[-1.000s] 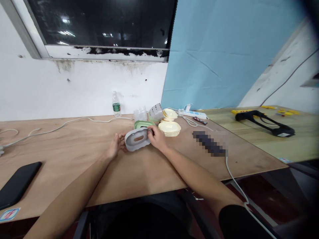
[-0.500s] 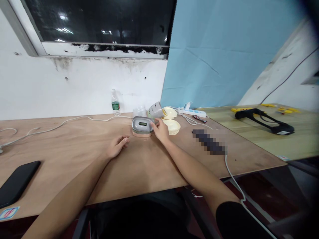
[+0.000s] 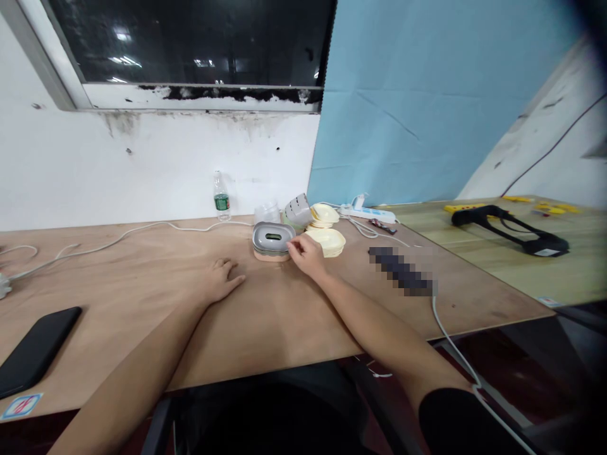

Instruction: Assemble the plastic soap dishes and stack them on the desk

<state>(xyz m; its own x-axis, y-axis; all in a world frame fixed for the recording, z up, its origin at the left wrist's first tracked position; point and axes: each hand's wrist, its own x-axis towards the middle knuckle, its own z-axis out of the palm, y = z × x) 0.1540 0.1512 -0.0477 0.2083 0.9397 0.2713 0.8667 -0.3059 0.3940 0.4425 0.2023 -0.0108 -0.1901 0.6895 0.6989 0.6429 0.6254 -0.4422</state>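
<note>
A stack of rounded oblong boxes or trays (image 3: 274, 245) sits mid-table, grey on top with a dark slot in the middle and a pinkish piece at the bottom. At its right edge is my right hand (image 3: 307, 255), fingers curled and closed, with no object visible in them. Whether the fingertips touch the stack I cannot tell. My left hand (image 3: 224, 280) lies palm down on the table left of the stack, open, fingers apart. Behind my right hand are pale yellow dishes (image 3: 331, 239), stacked. A grey slotted container (image 3: 298, 210) leans tilted beyond the stack.
Clear plastic containers (image 3: 268, 212) and a bottle with a green label (image 3: 221, 199) stand near the wall. A white power strip (image 3: 374, 215) lies at the back right, a pixelated dark object (image 3: 402, 272) nearer. A black phone (image 3: 38, 351) lies at the left, and a white cable (image 3: 128, 235) crosses the table.
My right hand has drawn slightly towards me from the grey top, its fingers more curled. My left hand has turned flatter onto the table, fingers spreading. The stack stays in place.
</note>
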